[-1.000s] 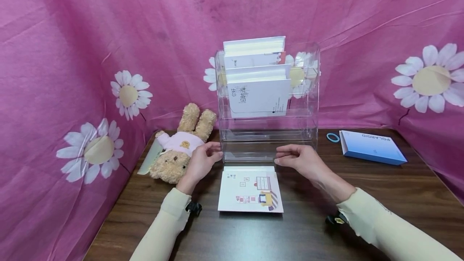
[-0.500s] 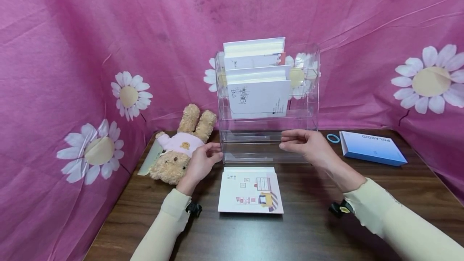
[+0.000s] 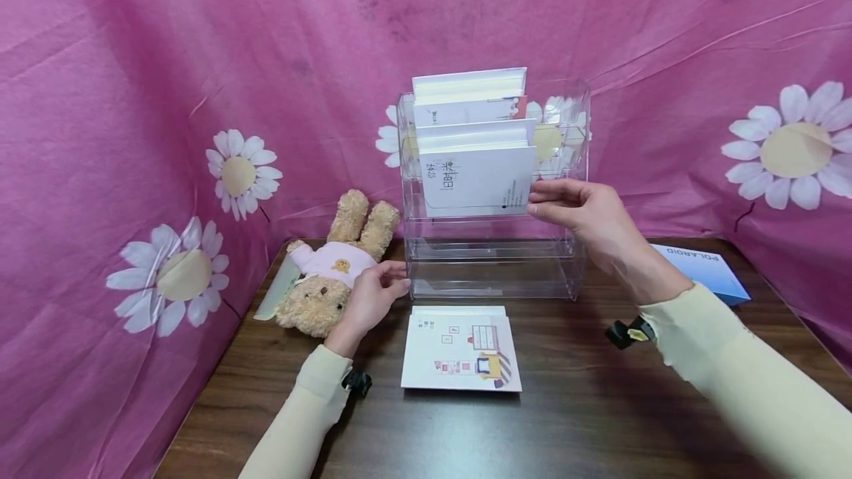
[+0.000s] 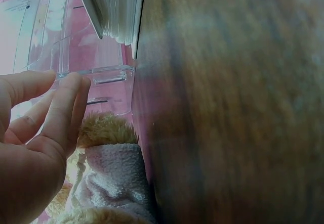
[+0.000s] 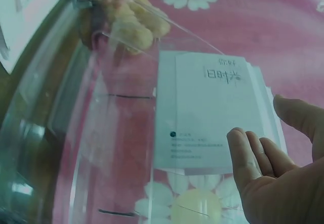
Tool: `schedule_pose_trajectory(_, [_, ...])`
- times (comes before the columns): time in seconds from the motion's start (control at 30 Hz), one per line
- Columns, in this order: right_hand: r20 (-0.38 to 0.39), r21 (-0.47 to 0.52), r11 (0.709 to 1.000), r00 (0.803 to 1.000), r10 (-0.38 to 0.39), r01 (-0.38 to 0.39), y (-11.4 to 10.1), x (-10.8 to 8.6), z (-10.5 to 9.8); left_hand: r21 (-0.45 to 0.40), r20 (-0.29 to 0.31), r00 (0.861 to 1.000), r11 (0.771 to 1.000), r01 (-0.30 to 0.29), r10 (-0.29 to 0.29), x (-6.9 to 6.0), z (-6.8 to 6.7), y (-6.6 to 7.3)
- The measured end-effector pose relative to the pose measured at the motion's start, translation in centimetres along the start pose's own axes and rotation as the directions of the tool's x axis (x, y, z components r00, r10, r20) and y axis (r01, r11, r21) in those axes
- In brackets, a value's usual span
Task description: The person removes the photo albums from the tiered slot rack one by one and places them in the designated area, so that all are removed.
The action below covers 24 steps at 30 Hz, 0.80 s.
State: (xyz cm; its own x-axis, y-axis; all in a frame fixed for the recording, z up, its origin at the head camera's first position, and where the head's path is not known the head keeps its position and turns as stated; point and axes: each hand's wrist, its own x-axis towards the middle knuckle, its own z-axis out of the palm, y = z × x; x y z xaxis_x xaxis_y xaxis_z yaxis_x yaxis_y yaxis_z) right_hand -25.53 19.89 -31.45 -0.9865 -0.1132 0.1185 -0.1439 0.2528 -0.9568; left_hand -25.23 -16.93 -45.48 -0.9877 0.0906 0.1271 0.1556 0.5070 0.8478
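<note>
White book (image 3: 475, 179) in the rack (image 3: 489, 288) stands beside right-hand fingers (image 3: 560, 188).

The rack (image 3: 492, 248) is glossy clear plastic, the bear (image 3: 338, 265) fuzzy plush.

I see two pale cream sleeves (image 3: 725, 368). By each cuff (image 3: 335, 367) is a small black device (image 3: 358, 383), the right one partly yellow.
</note>
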Motion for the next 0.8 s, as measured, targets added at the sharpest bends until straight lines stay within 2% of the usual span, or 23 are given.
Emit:
schedule_pose_trajectory(0.27, [-0.075,-0.061,0.998,0.997,-0.023,0.019,-0.6,1.5,-0.6,0.008,-0.001,1.0,1.0,-0.001,0.001,0.0,0.0,0.1])
schedule_pose_trajectory(0.6, [-0.119,-0.129,0.991,0.992,-0.037,0.021,-0.3,3.0,-1.1,0.002,0.005,1.0,1.0,0.0,0.0,0.0,0.0,0.0])
schedule_pose_trajectory(0.8, [-0.178,-0.094,0.993,0.98,-0.093,0.077,-0.6,4.1,-1.2,0.001,-0.003,1.0,1.0,-0.004,0.004,0.1,0.0,-0.1])
